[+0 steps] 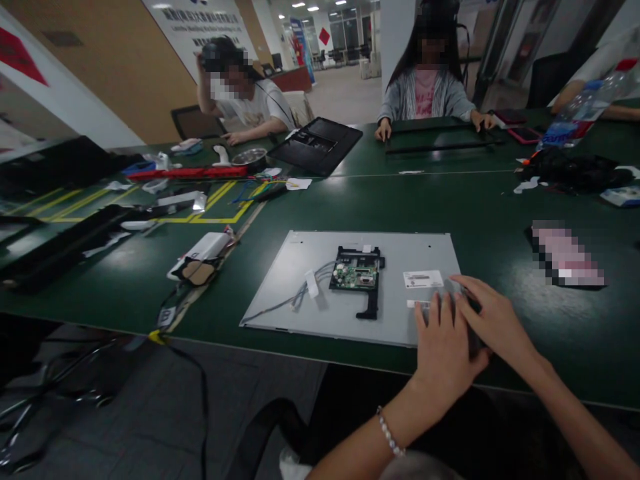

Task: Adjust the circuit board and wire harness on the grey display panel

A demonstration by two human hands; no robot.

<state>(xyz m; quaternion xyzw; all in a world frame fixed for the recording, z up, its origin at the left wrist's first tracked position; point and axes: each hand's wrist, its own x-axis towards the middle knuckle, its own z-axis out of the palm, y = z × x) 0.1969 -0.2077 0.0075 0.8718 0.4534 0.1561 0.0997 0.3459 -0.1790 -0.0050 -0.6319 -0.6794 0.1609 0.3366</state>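
Table (350, 200) front edge runs nearside of both hands. L hand (443, 340), beaded bracelet (387, 430) on wrist, has fingers stretched over R end of panel (395, 320); R hand (495, 323) lies beside it. Can't tell if either grips; hands hide that corner, & a grey bit btwn them is too covered to ID. Panel's near edge sits close to table edge, so narrow strip there; more room R of hands, up to pixelated pink item (567, 257), & beyond panel. Panel: flat, pale grey, white label (423, 279) just past L fingertips. L of hands: black bracket (367, 308) w/ green circuit board (355, 275), grey cables (270, 312) trailing L. Far across from hands: black frame (435, 147), another person holding it.
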